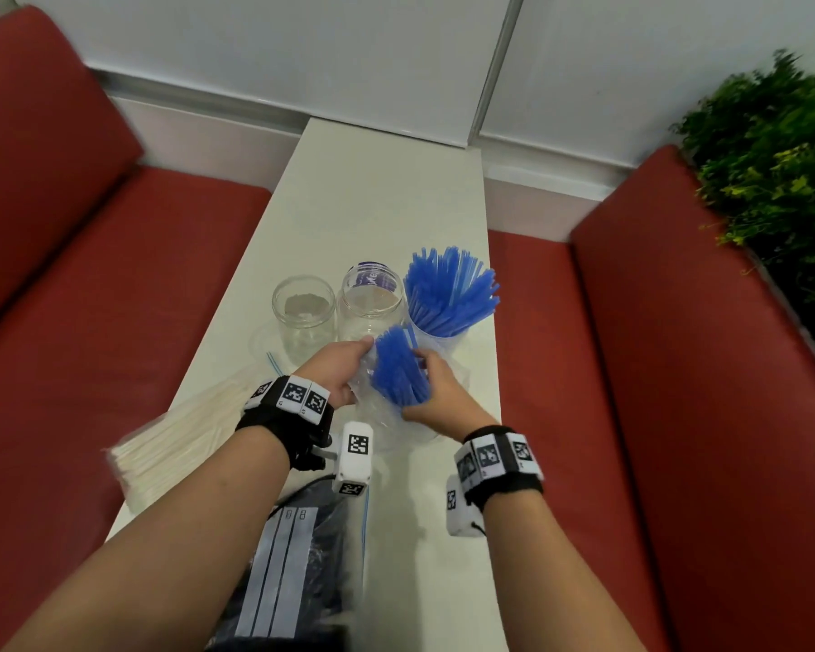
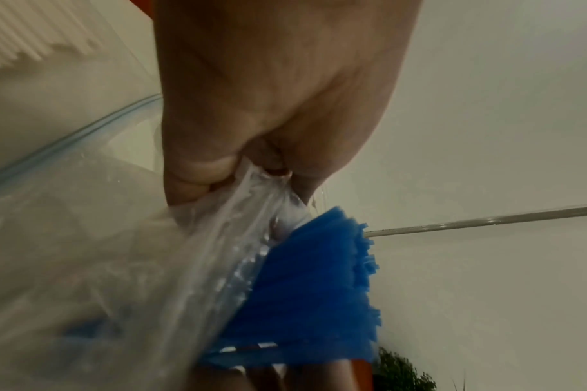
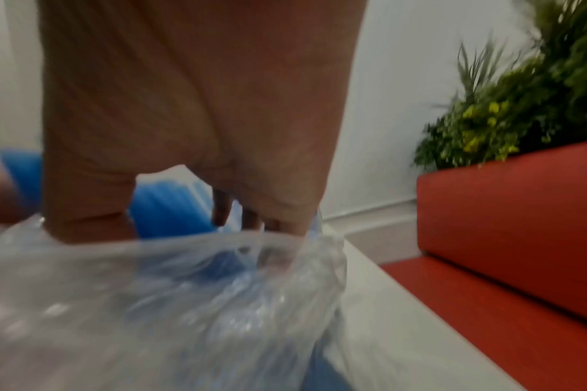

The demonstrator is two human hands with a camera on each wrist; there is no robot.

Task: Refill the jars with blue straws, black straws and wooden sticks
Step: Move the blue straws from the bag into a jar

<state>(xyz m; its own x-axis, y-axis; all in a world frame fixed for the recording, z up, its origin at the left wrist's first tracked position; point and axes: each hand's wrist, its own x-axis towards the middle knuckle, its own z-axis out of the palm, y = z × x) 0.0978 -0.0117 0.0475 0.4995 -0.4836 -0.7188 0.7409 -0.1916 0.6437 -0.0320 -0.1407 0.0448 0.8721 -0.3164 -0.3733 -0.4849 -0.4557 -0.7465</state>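
Head view: I'm holding a clear plastic bag (image 1: 372, 407) over the white table (image 1: 377, 195), my left hand (image 1: 337, 369) pinching the bag's edge so the mouth is staying open, while my right hand (image 1: 438, 392) is curling round a bunch of blue straws (image 1: 398, 369) sticking out of it, probably so I can be pulling them free in one go. The far-right jar (image 1: 443, 341) is already standing full of blue straws, right next to my hands, so that's likely where this bunch is heading. Two empty jars (image 1: 304, 317) are sitting to its left, waiting for the other stock; the wooden sticks (image 1: 184, 435) are lying in a bag at my left, the black straws (image 1: 321, 571) in a bag near me. Left wrist view: my fingers (image 2: 198, 174) are closing tight on bunched plastic, straw ends showing just beyond, so the bag isn't sliding off with them. Right wrist view: blurry, but my thumb (image 3: 87, 201) and fingers are wrapping the blue bunch above the crumpled bag, gripping it, not loose.
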